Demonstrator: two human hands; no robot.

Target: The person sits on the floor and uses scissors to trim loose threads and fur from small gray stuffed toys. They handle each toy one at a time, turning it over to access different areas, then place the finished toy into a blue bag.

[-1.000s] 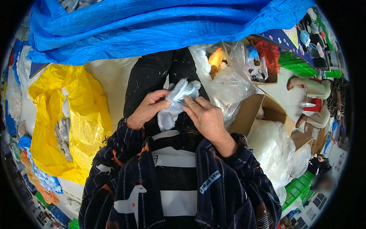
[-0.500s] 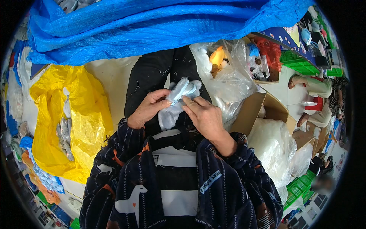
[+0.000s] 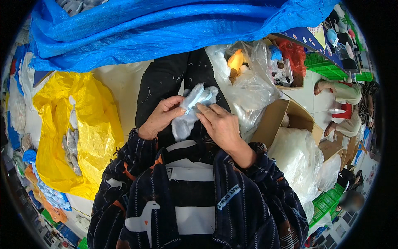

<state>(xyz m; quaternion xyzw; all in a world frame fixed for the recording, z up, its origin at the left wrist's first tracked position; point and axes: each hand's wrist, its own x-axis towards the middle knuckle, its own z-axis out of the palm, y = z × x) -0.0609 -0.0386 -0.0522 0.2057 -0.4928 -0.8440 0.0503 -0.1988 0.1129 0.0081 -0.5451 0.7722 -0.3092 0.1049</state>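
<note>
Over my lap lies a soft grey plush piece [image 3: 184,126], furry, with a pale-blue strip [image 3: 204,98] along its upper part. My left hand [image 3: 161,119] pinches its left edge between thumb and fingers. From the right, my right hand [image 3: 222,126] grips the same piece near the strip, fingertips bent in close to my left thumb. What exactly sits between the right fingertips is too small to make out. My black trousers [image 3: 159,83] are under the piece.
A blue tarpaulin sheet [image 3: 166,33] spans the far side. Left of me, a yellow bag [image 3: 97,137] holds several grey plush pieces [image 3: 71,143]. To the right are clear plastic bags [image 3: 257,93], an orange-yellow plush toy [image 3: 235,62] and a cardboard box [image 3: 269,120]. Another person [image 3: 346,91] is farther right.
My right hand has shifted very slightly left along the plush piece. Both hands keep their hold, and the rest looks the same.
</note>
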